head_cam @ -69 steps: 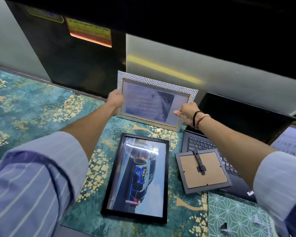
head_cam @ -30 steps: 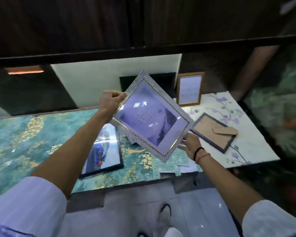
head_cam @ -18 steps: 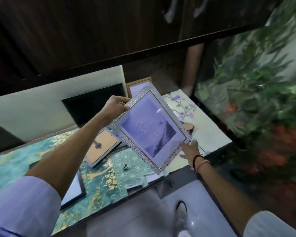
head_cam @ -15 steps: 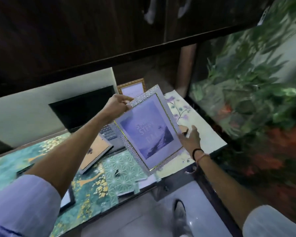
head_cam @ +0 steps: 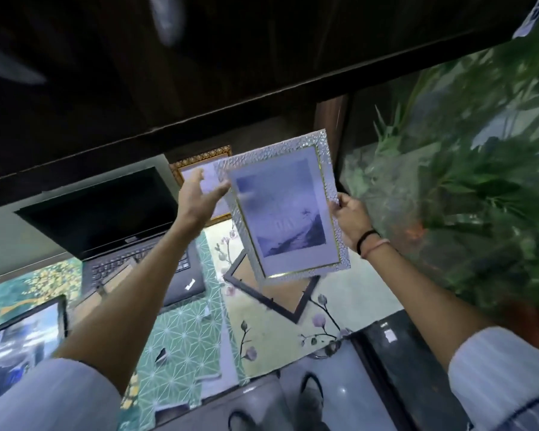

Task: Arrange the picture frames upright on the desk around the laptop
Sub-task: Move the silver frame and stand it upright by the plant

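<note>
A silver textured picture frame (head_cam: 285, 209) with a pale purple print hangs in the air over the right end of the desk, in portrait position. My right hand (head_cam: 349, 217) grips its right edge. My left hand (head_cam: 199, 197) is open, fingers spread, just off the frame's left edge. Behind it a gold frame (head_cam: 199, 160) stands upright at the back. The open black laptop (head_cam: 112, 219) sits to the left. A dark frame (head_cam: 271, 293) lies face down under the held one. A small grey frame (head_cam: 112, 275) lies back up on the laptop keyboard. A black frame with a car picture (head_cam: 22, 340) lies flat at far left.
The desk top (head_cam: 280, 334) carries floral and green patterned mats. A dark overhead cabinet (head_cam: 199, 57) hangs low above the back. Green plants (head_cam: 479, 150) crowd the right side. The desk's front edge and the floor with my shoes (head_cam: 311, 402) are below.
The silver frame has been carried from left of the laptop to the right end of the desk and turned to portrait. My left hand has let go of it; the right hand still holds it.
</note>
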The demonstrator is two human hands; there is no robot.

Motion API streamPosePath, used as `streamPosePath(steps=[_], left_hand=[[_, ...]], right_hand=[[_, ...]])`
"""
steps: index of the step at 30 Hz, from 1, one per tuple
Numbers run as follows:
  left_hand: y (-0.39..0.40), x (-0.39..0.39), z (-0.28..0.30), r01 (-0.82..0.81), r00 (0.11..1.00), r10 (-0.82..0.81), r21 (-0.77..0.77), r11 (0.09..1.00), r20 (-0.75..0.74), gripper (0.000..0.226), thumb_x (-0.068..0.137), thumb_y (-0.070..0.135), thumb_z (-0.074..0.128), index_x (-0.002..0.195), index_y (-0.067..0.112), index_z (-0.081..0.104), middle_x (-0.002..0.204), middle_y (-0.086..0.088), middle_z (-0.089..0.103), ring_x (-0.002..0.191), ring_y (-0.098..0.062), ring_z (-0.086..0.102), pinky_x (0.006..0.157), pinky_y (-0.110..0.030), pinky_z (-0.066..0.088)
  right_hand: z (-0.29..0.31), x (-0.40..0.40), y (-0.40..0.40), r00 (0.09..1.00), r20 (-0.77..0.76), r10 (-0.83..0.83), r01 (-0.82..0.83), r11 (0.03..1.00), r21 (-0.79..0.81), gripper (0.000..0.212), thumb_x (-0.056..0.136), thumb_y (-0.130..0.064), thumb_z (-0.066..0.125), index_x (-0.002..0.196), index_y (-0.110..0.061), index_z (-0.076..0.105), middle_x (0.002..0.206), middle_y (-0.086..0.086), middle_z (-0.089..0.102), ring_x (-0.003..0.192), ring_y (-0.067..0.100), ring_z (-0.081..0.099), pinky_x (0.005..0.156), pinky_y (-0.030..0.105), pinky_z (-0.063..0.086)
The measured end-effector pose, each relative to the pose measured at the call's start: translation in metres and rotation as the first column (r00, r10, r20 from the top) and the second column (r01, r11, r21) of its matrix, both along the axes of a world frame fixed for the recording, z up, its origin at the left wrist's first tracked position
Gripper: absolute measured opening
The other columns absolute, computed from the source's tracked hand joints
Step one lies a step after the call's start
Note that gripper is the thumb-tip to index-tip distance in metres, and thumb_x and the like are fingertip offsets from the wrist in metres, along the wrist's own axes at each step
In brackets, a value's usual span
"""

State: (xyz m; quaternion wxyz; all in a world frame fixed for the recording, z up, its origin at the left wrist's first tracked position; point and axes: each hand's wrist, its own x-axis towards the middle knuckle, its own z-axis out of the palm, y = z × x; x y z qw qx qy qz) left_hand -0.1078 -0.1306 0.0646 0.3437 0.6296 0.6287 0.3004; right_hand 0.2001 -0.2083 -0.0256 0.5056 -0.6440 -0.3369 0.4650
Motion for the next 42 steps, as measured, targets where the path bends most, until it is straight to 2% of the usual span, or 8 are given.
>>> streamPosePath(steps=[4,7,12,18,24,28,37,42], left_hand=[[0.013,0.02,-0.037,0.048,0.971,0.04,-0.356,0.933,0.235,0.033,0.097,0.018,0.068,0.125,0.01,0.053,0.109,-0.012,0.056,0.095,-0.02,0.056,0.075,-0.031,0.048],[0.041,0.043,-0.05,0.062,0.958,0.063,-0.418,0.906,0.279,0.045,0.099,0.009,0.063,0.14,0.005,0.045,0.105,-0.008,0.057,0.091,-0.019,0.06,0.07,-0.026,0.048],[0.086,0.072,-0.059,-0.023,0.97,0.103,-0.338,0.941,0.221,0.005,0.099,-0.001,0.058,0.104,0.001,0.059,0.102,-0.017,0.062,0.091,-0.027,0.06,0.073,-0.038,0.055],[0.127,0.084,-0.076,-0.099,0.965,0.161,-0.283,0.954,0.208,0.024,0.099,0.007,0.06,0.12,-0.004,0.058,0.105,-0.015,0.068,0.083,-0.019,0.06,0.065,-0.026,0.052],[0.142,0.094,-0.079,-0.144,0.953,0.192,-0.207,0.968,0.236,0.028,0.099,0.002,0.059,0.127,0.0,0.058,0.096,-0.012,0.063,0.083,-0.024,0.051,0.065,-0.035,0.045],[0.146,0.101,-0.082,-0.139,0.955,0.17,-0.139,0.981,0.243,0.016,0.099,0.0,0.059,0.089,0.013,0.059,0.09,-0.011,0.062,0.08,-0.022,0.053,0.065,-0.036,0.044],[0.161,0.099,-0.11,-0.224,0.96,0.23,-0.053,0.973,0.162,0.008,0.095,0.007,0.067,0.102,0.003,0.065,0.1,-0.011,0.07,0.084,-0.017,0.058,0.07,-0.032,0.047],[0.181,0.097,-0.116,-0.235,0.961,0.241,-0.059,0.97,0.135,0.026,0.093,0.017,0.072,0.115,0.004,0.069,0.104,-0.012,0.074,0.084,-0.018,0.058,0.073,-0.032,0.049]], right_hand=[[-0.012,0.027,0.046,0.997,0.023,-0.078,0.077,0.996,0.033,0.014,0.093,-0.01,0.057,0.086,-0.014,0.069,0.079,-0.007,0.066,0.074,0.009,0.053,0.073,0.031,0.049],[-0.019,0.039,0.081,0.998,0.045,-0.053,0.05,0.996,0.07,0.023,0.089,-0.019,0.061,0.106,-0.007,0.07,0.098,0.003,0.069,0.089,0.015,0.057,0.09,0.041,0.052],[-0.022,0.051,0.127,0.985,0.173,-0.022,-0.002,0.99,0.141,0.033,0.09,-0.026,0.062,0.112,-0.003,0.068,0.105,0.01,0.072,0.092,0.013,0.058,0.088,0.036,0.051],[-0.006,0.051,0.156,0.873,0.484,-0.05,0.013,0.997,0.079,0.043,0.091,-0.021,0.06,0.06,-0.014,0.031,0.058,-0.003,0.027,0.063,0.016,0.031,0.055,0.031,0.024],[-0.003,0.047,0.176,0.907,0.421,-0.003,0.014,1.0,-0.023,0.01,0.093,-0.014,0.052,0.085,-0.018,0.057,0.081,0.004,0.059,0.086,0.026,0.054,0.082,0.031,0.045],[-0.004,0.052,0.188,0.923,0.375,0.084,-0.052,0.994,-0.095,0.055,0.085,-0.013,0.05,0.139,-0.012,0.047,0.135,0.01,0.058,0.124,0.03,0.053,0.112,0.046,0.04],[-0.025,0.056,0.212,0.94,0.304,0.155,-0.126,0.986,-0.11,0.024,0.079,-0.007,0.049,0.101,-0.017,0.055,0.105,0.003,0.058,0.103,0.021,0.052,0.106,0.042,0.043],[-0.04,0.058,0.232,0.95,0.27,0.159,-0.136,0.986,-0.102,0.07,0.076,-0.01,0.051,0.145,-0.01,0.041,0.14,0.005,0.051,0.13,0.024,0.047,0.118,0.046,0.033]])
